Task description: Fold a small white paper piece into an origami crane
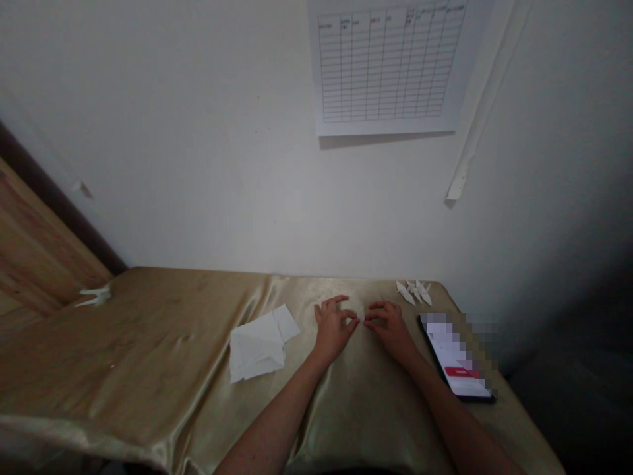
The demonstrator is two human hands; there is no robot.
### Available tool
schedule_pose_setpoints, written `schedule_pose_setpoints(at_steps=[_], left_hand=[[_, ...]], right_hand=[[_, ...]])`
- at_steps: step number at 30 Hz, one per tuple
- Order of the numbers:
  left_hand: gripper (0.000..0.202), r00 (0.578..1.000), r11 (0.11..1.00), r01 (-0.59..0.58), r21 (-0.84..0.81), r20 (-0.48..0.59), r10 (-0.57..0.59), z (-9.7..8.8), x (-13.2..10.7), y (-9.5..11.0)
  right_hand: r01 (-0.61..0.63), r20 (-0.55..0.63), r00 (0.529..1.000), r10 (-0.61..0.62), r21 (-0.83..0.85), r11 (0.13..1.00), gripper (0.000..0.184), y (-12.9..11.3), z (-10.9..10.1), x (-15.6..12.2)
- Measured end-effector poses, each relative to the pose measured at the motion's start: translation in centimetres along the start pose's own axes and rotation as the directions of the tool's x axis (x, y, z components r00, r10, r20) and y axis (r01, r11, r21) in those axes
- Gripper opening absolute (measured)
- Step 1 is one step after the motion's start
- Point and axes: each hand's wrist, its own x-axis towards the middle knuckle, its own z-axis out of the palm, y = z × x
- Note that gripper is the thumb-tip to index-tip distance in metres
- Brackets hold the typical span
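Between my two hands is a small folded piece of white paper (361, 316), held just above or on the gold cloth. My left hand (335, 323) pinches its left side with thumb and index finger, the other fingers lifted. On the opposite side, the fingertips of my right hand (390, 324) are closed on the paper's right edge. The fingers partly cover the paper, so its exact shape is hard to make out. Left of my left hand lie flat white paper sheets (257, 346) with torn edges. Several small folded paper cranes (414, 291) sit beyond my right hand.
A table with a wrinkled gold cloth (148, 343) stands against the white wall. At right lies a phone (457, 359) with a lit, partly blurred screen. Another white folded paper piece (95, 296) rests at far left, by wooden boards (44, 244). A printed table sheet (388, 72) hangs above.
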Motion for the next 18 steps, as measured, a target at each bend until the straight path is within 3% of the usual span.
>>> schedule_pose_setpoints(at_steps=[5,11,18], left_hand=[[0.005,0.999,0.999,-0.039,0.034,0.03,0.038,-0.35,-0.17,0.51],[0.013,0.994,0.991,-0.101,0.091,0.047,0.097,-0.84,-0.42,0.94],[0.011,0.994,0.988,-0.106,0.109,0.039,0.103,-0.65,-0.33,0.91]], right_hand=[[0.006,0.023,1.0,-0.007,0.058,0.998,0.009,0.22,0.07,0.1],[-0.075,0.013,0.997,0.073,0.116,0.99,0.011,0.16,0.21,-0.07],[-0.042,-0.005,0.999,0.042,0.116,0.992,0.012,0.34,0.32,0.13]])
